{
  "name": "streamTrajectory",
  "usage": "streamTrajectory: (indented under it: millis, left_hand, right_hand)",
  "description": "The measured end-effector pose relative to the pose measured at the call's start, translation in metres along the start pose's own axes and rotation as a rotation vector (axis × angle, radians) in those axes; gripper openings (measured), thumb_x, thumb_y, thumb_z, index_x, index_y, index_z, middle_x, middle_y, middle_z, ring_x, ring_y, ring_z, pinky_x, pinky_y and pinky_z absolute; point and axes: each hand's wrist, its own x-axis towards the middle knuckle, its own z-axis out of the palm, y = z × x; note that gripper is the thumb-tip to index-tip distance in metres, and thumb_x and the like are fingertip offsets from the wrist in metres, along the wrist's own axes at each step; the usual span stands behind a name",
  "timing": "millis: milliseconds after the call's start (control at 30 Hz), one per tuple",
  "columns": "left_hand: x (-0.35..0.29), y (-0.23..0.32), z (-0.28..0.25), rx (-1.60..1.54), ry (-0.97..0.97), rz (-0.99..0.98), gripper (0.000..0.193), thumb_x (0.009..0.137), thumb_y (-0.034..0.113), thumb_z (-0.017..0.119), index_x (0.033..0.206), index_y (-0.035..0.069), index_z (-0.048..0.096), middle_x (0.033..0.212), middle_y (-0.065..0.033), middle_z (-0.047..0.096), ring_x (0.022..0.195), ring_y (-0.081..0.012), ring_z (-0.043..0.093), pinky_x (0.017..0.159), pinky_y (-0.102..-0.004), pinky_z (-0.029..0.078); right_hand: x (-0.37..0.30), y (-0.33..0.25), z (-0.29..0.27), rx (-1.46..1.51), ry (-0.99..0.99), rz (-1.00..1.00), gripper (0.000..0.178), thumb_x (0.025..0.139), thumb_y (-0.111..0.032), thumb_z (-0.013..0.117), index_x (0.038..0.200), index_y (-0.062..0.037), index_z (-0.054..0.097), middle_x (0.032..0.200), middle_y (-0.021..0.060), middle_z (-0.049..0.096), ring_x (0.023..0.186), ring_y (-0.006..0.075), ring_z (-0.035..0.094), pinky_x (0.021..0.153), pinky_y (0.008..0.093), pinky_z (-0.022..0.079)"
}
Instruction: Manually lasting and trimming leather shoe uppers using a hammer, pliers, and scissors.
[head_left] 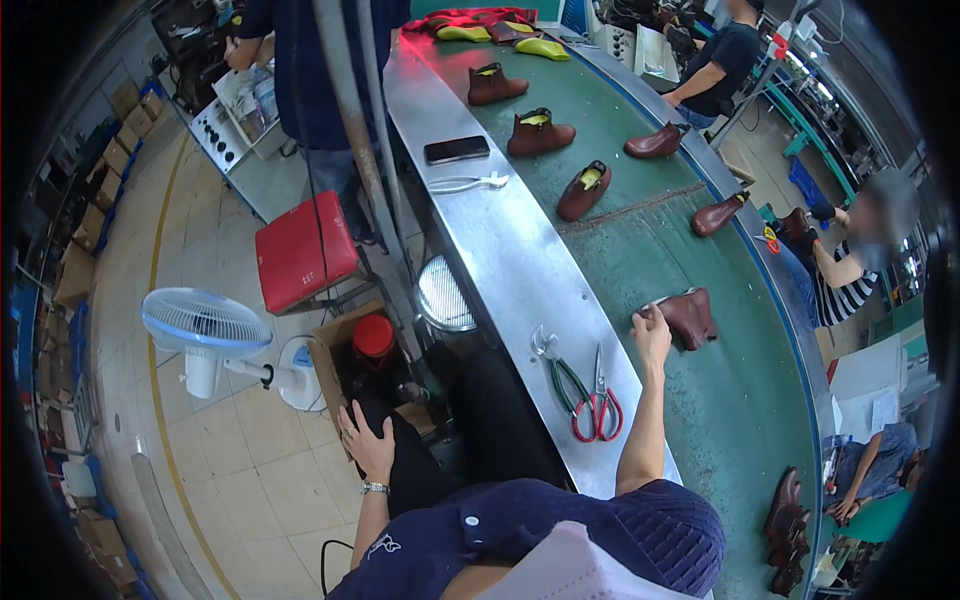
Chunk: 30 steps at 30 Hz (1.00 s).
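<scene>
The left hand [367,447] rests open, fingers spread, palm down on the person's dark-trousered thigh at about seven o'clock in the view, a metal wristwatch [375,488] on its wrist and the forearm running down toward the lower edge. At ten o'clock from that hand stands a white electric floor fan with a blue-rimmed grille [205,325]; at twelve o'clock sits an open brown cardboard box [335,352] holding a round red lid [374,335], and further up a red padded square stool [303,250]. Along the far left wall, stacked brown cardboard cartons [95,205] line the tiled floor from nine to eleven o'clock.

The right arm is bare and stretched straight up from the lower edge, elbow low, over the polished steel edge of the table [510,270]. The right hand [652,335] is closed in a pinch, gripping the edge of a dark brown leather ankle boot upper [692,317] lying on its side on the long green conveyor belt [690,400], just right of centre at three o'clock. At seven o'clock from this hand, on the steel strip, lie green-handled metal pliers [562,375] and red-handled scissors [600,405], touching at the handles. Up the strip at twelve o'clock is a flat black rectangular phone [457,150].
</scene>
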Motion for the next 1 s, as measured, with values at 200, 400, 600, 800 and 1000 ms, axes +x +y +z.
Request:
streamTrajectory:
  millis: [200,400,600,800,1000]
  left_hand:
    - [0.008,0.001,-0.001,0.015,-0.082,-0.088,0.068,0.074,0.034,0.064,0.132,0.010,0.037,0.135,-0.0194,0.032,0.125,-0.0378,0.029,0.101,-0.0474,0.028]
    - [0.011,0.001,0.007,-0.013,-0.040,-0.047,0.067,0.072,0.035,0.065,0.129,0.010,0.040,0.132,-0.0196,0.036,0.122,-0.0377,0.033,0.101,-0.0467,0.028]
    - [0.016,0.003,0.007,0.027,-0.031,-0.066,0.066,0.071,0.037,0.065,0.127,0.011,0.042,0.132,-0.0169,0.036,0.119,-0.0356,0.037,0.094,-0.0457,0.035]
    - [0.018,-0.001,0.006,-0.013,0.003,-0.090,0.065,0.070,0.037,0.067,0.125,0.010,0.045,0.131,-0.0171,0.038,0.118,-0.0352,0.039,0.096,-0.0444,0.034]
    - [0.053,0.019,-0.025,-0.673,0.146,0.001,0.028,0.077,0.016,0.066,0.101,0.004,0.062,0.118,-0.0163,0.051,0.113,-0.0283,0.047,0.097,-0.0344,0.034]
  right_hand:
    - [0.071,-0.082,0.064,0.017,-0.188,-0.213,0.063,0.077,-0.025,0.061,0.132,-0.0092,0.036,0.068,0.0098,0.064,0.069,0.0247,0.064,0.069,0.0361,0.047]
    - [0.154,-0.139,0.129,-0.104,-0.096,-0.266,0.083,0.074,-0.024,0.062,0.141,-0.0210,0.013,0.089,0.0208,0.063,0.086,0.0377,0.060,0.076,0.0450,0.045]
    - [0.153,-0.139,0.158,-0.041,-0.060,-0.334,0.033,0.080,-0.020,0.059,0.111,-0.0148,0.049,0.086,0.0186,0.062,0.085,0.0379,0.059,0.075,0.0457,0.045]
    - [0.150,-0.132,0.132,-0.101,-0.026,-0.237,0.042,0.081,-0.031,0.057,0.121,-0.0201,0.049,0.098,0.0175,0.062,0.094,0.0355,0.058,0.082,0.0432,0.044]
    - [0.161,-0.113,0.112,-0.094,-0.050,-0.409,0.034,0.073,-0.031,0.063,0.097,-0.0069,0.063,0.094,0.0195,0.062,0.093,0.0359,0.057,0.079,0.0422,0.044]
